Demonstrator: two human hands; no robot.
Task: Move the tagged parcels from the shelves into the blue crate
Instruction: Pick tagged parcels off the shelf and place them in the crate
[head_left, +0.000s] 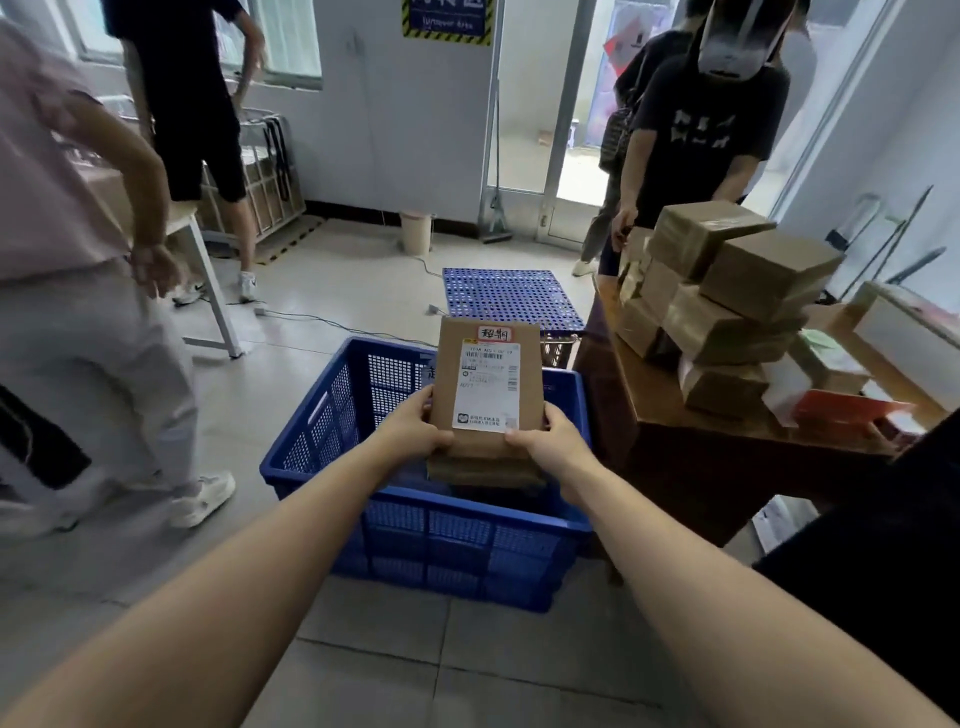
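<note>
You stand on a pale tiled floor (467, 654); daylight floods through the glass door (524, 119) ahead, a wooden table (655, 397) at your right.

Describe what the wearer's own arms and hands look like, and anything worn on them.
The left hand and right hand are bare: no gloves, wristbands or watch show. The left forearm and right forearm are uncovered too, with no sleeve in view.
</note>
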